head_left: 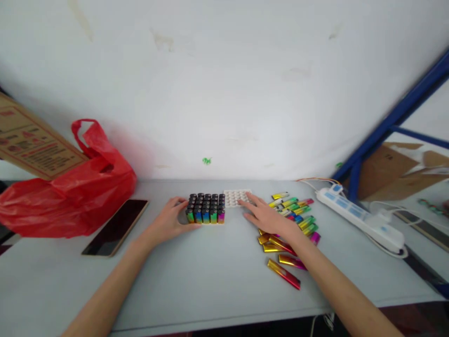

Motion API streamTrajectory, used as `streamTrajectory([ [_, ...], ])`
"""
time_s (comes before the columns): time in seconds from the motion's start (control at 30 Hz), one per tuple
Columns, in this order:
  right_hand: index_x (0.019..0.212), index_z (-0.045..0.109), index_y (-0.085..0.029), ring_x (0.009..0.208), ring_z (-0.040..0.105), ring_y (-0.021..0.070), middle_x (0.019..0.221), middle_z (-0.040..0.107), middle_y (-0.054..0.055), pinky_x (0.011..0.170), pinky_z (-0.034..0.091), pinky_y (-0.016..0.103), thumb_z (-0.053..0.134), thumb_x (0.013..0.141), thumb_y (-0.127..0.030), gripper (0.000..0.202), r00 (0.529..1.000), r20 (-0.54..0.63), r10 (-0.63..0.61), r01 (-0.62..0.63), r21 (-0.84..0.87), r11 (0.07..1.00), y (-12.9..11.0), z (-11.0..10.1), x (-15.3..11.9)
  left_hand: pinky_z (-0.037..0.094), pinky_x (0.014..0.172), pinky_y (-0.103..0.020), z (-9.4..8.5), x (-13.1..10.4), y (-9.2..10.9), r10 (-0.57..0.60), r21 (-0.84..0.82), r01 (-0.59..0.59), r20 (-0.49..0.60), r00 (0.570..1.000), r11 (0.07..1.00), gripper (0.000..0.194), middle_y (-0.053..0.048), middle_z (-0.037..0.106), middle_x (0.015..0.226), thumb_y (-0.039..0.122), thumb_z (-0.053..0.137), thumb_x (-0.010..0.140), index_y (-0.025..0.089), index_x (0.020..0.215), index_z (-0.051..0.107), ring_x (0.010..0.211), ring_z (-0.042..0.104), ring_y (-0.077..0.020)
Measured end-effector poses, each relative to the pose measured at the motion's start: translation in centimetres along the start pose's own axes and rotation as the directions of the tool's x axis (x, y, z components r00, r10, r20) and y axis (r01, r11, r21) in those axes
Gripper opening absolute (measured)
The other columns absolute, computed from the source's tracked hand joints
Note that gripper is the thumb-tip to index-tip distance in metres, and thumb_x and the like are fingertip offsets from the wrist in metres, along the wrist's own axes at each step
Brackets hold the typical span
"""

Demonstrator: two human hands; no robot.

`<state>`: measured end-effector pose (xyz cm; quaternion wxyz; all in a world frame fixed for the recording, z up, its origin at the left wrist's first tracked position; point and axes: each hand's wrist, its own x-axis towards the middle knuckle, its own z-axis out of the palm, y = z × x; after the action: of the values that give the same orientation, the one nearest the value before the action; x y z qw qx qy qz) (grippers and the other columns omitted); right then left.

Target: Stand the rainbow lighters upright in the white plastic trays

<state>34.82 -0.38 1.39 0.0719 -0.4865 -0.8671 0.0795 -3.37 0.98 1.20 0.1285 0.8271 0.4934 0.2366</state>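
Note:
Several lighters with black tops and shiny multicoloured bodies stand upright in tight rows near the middle of the table. My left hand curves around the left end of this block, thumb at the front and fingers at the back, spread apart. A white tray with rows of small holes or cups adjoins the block on its right. My right hand lies with spread fingers at the tray's right edge, fingertips touching it. Loose lighters lie in a pile beside and partly behind my right hand and forearm.
At the left, a dark phone lies beside a red plastic bag and a cardboard box. A white power strip with cables is at the right, near a blue metal frame. A wall stands behind the table.

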Motion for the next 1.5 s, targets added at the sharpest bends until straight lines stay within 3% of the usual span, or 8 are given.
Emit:
streamTrajectory([
  [0.17,0.149,0.071,-0.020,0.157,0.047,0.0308,0.158,0.060,0.020,0.129,0.040,0.050,0.044,0.116,-0.037,0.045,0.993,-0.118,-0.025,0.034,0.073,0.997,0.2,-0.8,-1.1,0.062,0.106,-0.056,-0.4,1.0,0.2,-0.019,0.083,0.021,-0.015,1.000,0.996,0.066,-0.009,0.072,0.121,0.078,0.077,0.079,0.022,0.113,0.074,0.115,0.070,-0.0392],
  [0.3,0.129,0.081,-0.022,0.149,0.052,0.0327,0.150,0.063,0.018,0.126,0.042,0.051,0.055,0.112,-0.031,0.032,0.969,-0.239,-0.056,0.076,0.076,0.994,0.2,-1.2,-1.9,0.063,0.099,-0.050,0.5,3.2,0.4,-0.017,0.177,0.033,-0.091,0.996,0.984,0.062,-0.004,0.068,0.109,0.079,0.072,0.081,0.020,0.100,0.072,0.107,0.069,-0.0338],
  [0.53,0.124,0.073,-0.019,0.098,0.069,0.0265,0.105,0.071,0.010,0.098,0.058,0.043,0.059,0.098,-0.005,0.033,0.829,-0.553,0.088,0.034,0.207,0.978,2.0,-3.0,-2.8,0.055,0.107,-0.055,4.2,10.5,0.6,-0.063,0.148,0.065,-0.018,0.998,0.987,0.069,-0.014,0.066,0.108,0.084,0.069,0.078,0.018,0.096,0.069,0.113,0.063,-0.0378],
  [0.73,0.111,0.069,-0.022,0.093,0.070,0.0233,0.100,0.072,0.006,0.090,0.057,0.037,0.059,0.093,-0.003,0.028,0.748,-0.653,0.117,0.128,0.314,0.941,3.5,-2.7,-2.4,0.053,0.110,-0.052,5.3,13.5,0.2,-0.082,0.128,0.082,-0.006,0.997,0.988,0.081,-0.014,0.066,0.115,0.093,0.062,0.077,0.017,0.103,0.071,0.116,0.062,-0.0369],
  [1.2,0.098,0.065,-0.022,0.085,0.069,0.0212,0.092,0.071,0.004,0.082,0.055,0.033,0.061,0.089,-0.007,0.018,0.713,-0.680,0.174,0.128,0.369,0.921,4.2,-3.2,-2.8,0.055,0.112,-0.056,4.4,9.4,2.0,-0.041,0.114,0.045,-0.035,0.999,0.992,0.069,-0.013,0.071,0.122,0.083,0.065,0.085,0.019,0.111,0.072,0.120,0.065,-0.0383],
  [1.3,0.098,0.065,-0.022,0.084,0.067,0.0212,0.090,0.070,0.003,0.082,0.054,0.033,0.061,0.087,-0.007,0.019,0.700,-0.681,0.214,0.090,0.381,0.920,4.6,-3.3,-3.0,0.051,0.114,-0.065,4.6,6.2,4.1,-0.076,0.164,0.102,-0.161,0.984,0.981,0.074,-0.016,0.066,0.124,0.079,0.069,0.085,0.016,0.123,0.066,0.127,0.060,-0.0440],
  [1.37,0.096,0.065,-0.022,0.084,0.067,0.0214,0.090,0.069,0.003,0.083,0.054,0.033,0.060,0.086,-0.007,0.019,0.665,-0.708,0.237,0.063,0.370,0.927,4.9,-3.6,-3.2,0.054,0.111,-0.059,5.1,4.3,6.4,-0.010,0.223,0.084,-0.314,0.949,0.971,0.058,-0.013,0.066,0.118,0.068,0.065,0.096,0.019,0.126,0.064,0.120,0.063,-0.0376],
  [1.5,0.090,0.065,-0.023,0.082,0.065,0.0212,0.088,0.067,0.003,0.081,0.052,0.033,0.059,0.084,-0.007,0.018,0.575,-0.776,0.260,0.017,0.329,0.944,5.6,-4.1,-3.6,0.058,0.108,-0.047,7.0,4.1,10.9,0.252,0.235,-0.216,-0.137,0.958,0.948,0.033,-0.010,0.068,0.116,0.038,0.049,0.110,0.024,0.136,0.063,0.113,0.067,-0.0287],
])
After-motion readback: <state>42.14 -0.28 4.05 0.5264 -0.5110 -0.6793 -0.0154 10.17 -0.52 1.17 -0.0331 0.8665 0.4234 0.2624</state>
